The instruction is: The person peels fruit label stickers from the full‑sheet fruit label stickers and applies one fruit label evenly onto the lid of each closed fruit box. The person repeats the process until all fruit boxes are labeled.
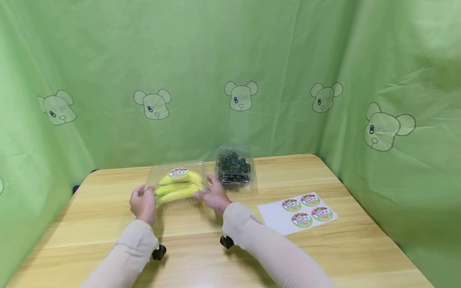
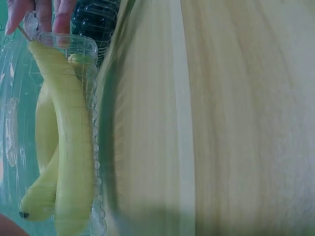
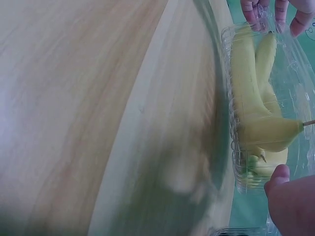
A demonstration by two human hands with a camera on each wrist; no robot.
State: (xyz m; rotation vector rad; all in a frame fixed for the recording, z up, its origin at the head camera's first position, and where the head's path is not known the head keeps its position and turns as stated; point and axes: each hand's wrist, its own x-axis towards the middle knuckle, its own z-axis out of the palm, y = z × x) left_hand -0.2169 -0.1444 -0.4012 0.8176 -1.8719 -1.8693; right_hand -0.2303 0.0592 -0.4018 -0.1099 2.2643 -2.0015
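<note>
Between both hands is a clear plastic clamshell box (image 1: 176,203) of yellow bananas (image 1: 178,190), with a round fruit sticker (image 1: 178,173) on its lid. My left hand (image 1: 143,204) grips the left end, and my right hand (image 1: 216,195) grips the right end. The box is tilted, with its lid facing me. In the left wrist view, the right hand's fingers (image 2: 61,22) curl over the far end. The right wrist view shows the left fingers (image 3: 251,12) at the top and the right thumb (image 3: 279,179) against the near end.
A second clear box with dark grapes (image 1: 234,164) stands just behind the right hand. To the right lies a white sheet (image 1: 275,218) bearing several round stickers (image 1: 301,219). Green curtains (image 1: 194,80) surround the wooden table (image 1: 191,256).
</note>
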